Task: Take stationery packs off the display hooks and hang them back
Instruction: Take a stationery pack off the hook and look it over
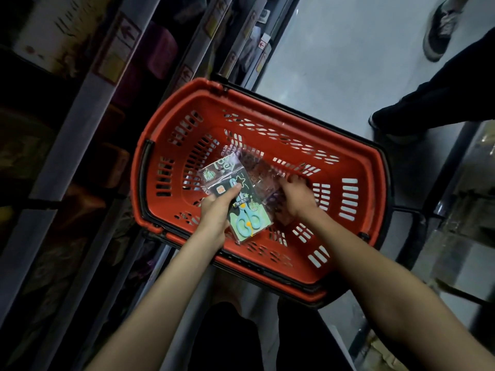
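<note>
Head view: left hand (218,210) pinches scissors pack (249,223) over basket (371,167), freeing right hand (296,200) to reach clear packs (263,170) at one o'clock, its grip unclear.

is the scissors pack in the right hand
No, the left hand grips the scissors pack with its thumb across the front, while the right hand is down on clear packs in the red basket.

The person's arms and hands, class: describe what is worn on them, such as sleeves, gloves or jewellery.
The left forearm and right forearm are bare up to the frame edge, with no sleeves in view. The left hand and right hand wear no gloves, and no ring, watch or bracelet shows.
</note>
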`<control>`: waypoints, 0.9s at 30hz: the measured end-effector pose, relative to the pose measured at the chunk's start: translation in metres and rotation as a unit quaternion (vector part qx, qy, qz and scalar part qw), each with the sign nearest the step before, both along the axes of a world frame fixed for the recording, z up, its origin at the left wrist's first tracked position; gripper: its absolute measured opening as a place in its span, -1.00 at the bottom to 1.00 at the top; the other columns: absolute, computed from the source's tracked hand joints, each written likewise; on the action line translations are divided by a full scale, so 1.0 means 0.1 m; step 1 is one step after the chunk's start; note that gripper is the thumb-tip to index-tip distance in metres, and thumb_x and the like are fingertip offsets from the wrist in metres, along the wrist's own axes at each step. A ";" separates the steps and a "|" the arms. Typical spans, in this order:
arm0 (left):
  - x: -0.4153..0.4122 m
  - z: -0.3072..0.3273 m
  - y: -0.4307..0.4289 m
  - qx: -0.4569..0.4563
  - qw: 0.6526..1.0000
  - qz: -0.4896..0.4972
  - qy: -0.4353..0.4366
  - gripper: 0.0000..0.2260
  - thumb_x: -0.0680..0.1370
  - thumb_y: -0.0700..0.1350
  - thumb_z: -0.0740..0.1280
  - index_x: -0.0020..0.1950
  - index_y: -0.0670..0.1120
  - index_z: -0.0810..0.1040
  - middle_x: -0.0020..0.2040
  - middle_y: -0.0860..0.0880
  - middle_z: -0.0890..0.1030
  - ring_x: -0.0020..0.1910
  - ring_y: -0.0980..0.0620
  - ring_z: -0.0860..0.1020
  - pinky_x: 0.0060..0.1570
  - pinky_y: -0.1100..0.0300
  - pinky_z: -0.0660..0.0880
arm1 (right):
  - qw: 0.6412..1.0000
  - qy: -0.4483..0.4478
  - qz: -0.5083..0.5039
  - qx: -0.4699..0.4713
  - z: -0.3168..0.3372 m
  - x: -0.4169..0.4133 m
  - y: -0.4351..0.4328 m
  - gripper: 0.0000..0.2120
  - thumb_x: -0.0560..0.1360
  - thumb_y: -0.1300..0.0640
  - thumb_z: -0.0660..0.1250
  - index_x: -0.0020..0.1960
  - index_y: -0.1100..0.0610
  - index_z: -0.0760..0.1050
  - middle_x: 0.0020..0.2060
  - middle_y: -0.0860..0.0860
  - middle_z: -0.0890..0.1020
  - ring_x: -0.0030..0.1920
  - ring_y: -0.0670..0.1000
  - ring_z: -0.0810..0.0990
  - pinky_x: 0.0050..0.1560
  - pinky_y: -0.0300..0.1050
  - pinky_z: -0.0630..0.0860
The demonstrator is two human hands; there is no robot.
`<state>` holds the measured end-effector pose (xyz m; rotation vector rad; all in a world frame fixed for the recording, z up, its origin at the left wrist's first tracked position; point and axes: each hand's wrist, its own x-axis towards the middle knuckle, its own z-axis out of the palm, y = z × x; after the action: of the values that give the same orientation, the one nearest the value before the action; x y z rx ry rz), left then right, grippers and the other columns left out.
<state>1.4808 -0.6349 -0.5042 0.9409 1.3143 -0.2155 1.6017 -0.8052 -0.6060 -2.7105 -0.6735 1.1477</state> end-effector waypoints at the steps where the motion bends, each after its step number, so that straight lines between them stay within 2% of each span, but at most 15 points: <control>1: 0.00 0.00 0.00 0.002 1.000 -0.002 0.001 -0.44 0.34 0.15 0.63 0.24 -0.05 0.58 0.06 -0.01 0.76 0.10 -0.10 0.71 0.29 -0.20 0.55 | 0.999 0.000 -0.023 0.023 0.06 0.00 -0.03 -0.52 0.56 0.14 0.37 0.46 0.04 0.39 0.32 0.23 0.49 0.27 0.32 0.51 0.17 0.17 0.55; 4: 0.01 0.05 -0.02 0.013 1.000 -0.002 0.004 -0.62 0.47 0.03 0.58 0.17 -0.10 0.58 -0.01 -0.05 0.77 0.00 -0.08 0.74 0.09 -0.03 0.64 | 0.992 0.001 -0.101 0.079 0.33 0.04 -0.09 -0.59 0.57 0.16 0.35 0.40 0.04 0.41 0.22 0.17 0.64 0.20 0.24 0.61 0.10 0.08 0.54; 7: 0.03 0.13 -0.03 0.024 1.000 -0.003 0.007 -0.77 0.52 -0.05 0.53 0.10 -0.12 0.62 -0.05 -0.06 0.77 -0.12 -0.02 0.75 -0.15 0.12 0.64 | 0.951 0.024 -0.247 0.183 0.71 0.10 -0.17 -0.54 0.51 0.17 0.45 0.38 0.04 0.47 0.15 0.02 0.70 0.10 0.05 0.67 0.12 -0.03 0.57; 10: 0.03 0.27 -0.02 0.036 0.999 0.010 0.010 -0.81 0.53 -0.07 0.52 0.06 -0.12 0.64 -0.08 -0.07 0.77 -0.13 -0.04 0.74 -0.06 0.04 0.67 | 0.895 0.055 -0.342 0.281 1.16 0.15 -0.31 -0.54 0.46 0.32 0.48 0.30 0.04 0.53 0.05 -0.12 0.68 -0.07 -0.27 0.65 0.02 -0.24 0.59; 12: 0.03 0.39 -0.03 0.051 0.999 0.003 0.001 -0.80 0.53 -0.04 0.53 0.09 -0.08 0.64 -0.07 -0.02 0.77 -0.10 -0.02 0.73 0.01 0.01 0.65 | 0.857 0.089 -0.379 0.338 1.50 0.17 -0.43 -0.59 0.48 0.40 0.44 0.23 0.05 0.54 0.01 -0.15 0.66 -0.12 -0.35 0.64 -0.10 -0.44 0.52; 14: 0.04 0.57 -0.07 0.070 0.997 -0.014 -0.018 -0.75 0.53 -0.02 0.53 0.15 -0.04 0.63 -0.03 -0.01 0.77 -0.07 -0.03 0.74 0.01 0.03 0.65 | 0.810 0.127 -0.424 0.384 1.77 0.17 -0.57 -0.71 0.51 0.34 0.44 0.14 0.04 0.57 -0.02 -0.11 0.69 -0.11 -0.30 0.66 -0.09 -0.42 0.52; 16: 0.06 0.72 -0.12 0.087 0.995 -0.040 -0.035 -0.74 0.53 -0.03 0.52 0.18 -0.06 0.63 0.01 -0.06 0.76 -0.06 -0.08 0.75 -0.02 0.03 0.66 | 0.760 0.177 -0.473 0.408 1.98 0.13 -0.68 -0.84 0.53 0.20 0.46 0.09 0.06 0.60 -0.04 -0.02 0.74 -0.03 -0.09 0.72 -0.01 -0.21 0.58; 18: 0.10 0.89 -0.20 0.105 0.991 -0.063 -0.049 -0.76 0.54 -0.05 0.51 0.17 -0.10 0.64 0.00 -0.09 0.76 -0.04 -0.12 0.74 -0.02 0.01 0.66 | 0.720 0.221 -0.504 0.424 2.17 0.09 -0.77 -0.90 0.54 0.18 0.46 0.03 0.13 0.58 -0.09 0.02 0.75 -0.03 0.06 0.71 -0.01 -0.05 0.57; 21: 0.18 1.10 -0.32 0.132 0.984 -0.090 -0.076 -0.80 0.59 -0.04 0.46 0.13 -0.13 0.69 0.01 -0.11 0.76 0.06 -0.18 0.72 0.16 -0.09 0.63 | 0.732 0.223 -0.477 0.432 2.44 0.06 -0.88 -0.89 0.51 0.22 0.48 0.00 0.23 0.62 -0.12 0.04 0.75 -0.04 0.05 0.71 -0.10 -0.14 0.58; 22: 0.21 1.19 -0.36 0.137 0.981 -0.107 -0.089 -0.80 0.61 -0.03 0.44 0.11 -0.14 0.71 0.01 -0.11 0.76 0.06 -0.16 0.72 0.17 -0.07 0.62 | 0.741 0.214 -0.463 0.437 2.52 0.05 -0.91 -0.90 0.49 0.21 0.51 -0.02 0.21 0.66 -0.09 0.05 0.75 -0.02 0.05 0.72 -0.10 -0.15 0.60; 25: 0.30 1.49 -0.49 0.164 0.963 -0.167 -0.136 -0.81 0.63 -0.04 0.39 0.03 -0.14 0.71 -0.08 -0.07 0.77 -0.06 -0.05 0.73 -0.07 0.18 0.64 | 0.777 0.148 -0.423 0.442 2.75 0.07 -1.01 -0.92 0.47 0.12 0.55 -0.04 0.08 0.71 -0.04 0.04 0.76 0.04 0.08 0.73 0.07 0.02 0.62; 27: 0.35 1.69 -0.55 0.193 0.943 -0.207 -0.172 -0.82 0.63 -0.05 0.39 0.04 -0.14 0.70 -0.07 -0.03 0.77 -0.07 0.01 0.72 -0.09 0.25 0.62 | 0.776 0.114 -0.412 0.464 2.92 0.07 -1.04 -0.88 0.49 0.14 0.54 0.02 0.09 0.69 -0.01 0.03 0.75 0.05 0.07 0.72 0.09 0.01 0.61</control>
<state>1.5153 -0.6900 -0.3352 1.5168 0.8348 -0.1075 1.6087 -0.9089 -0.3139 -1.6292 0.0622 0.6099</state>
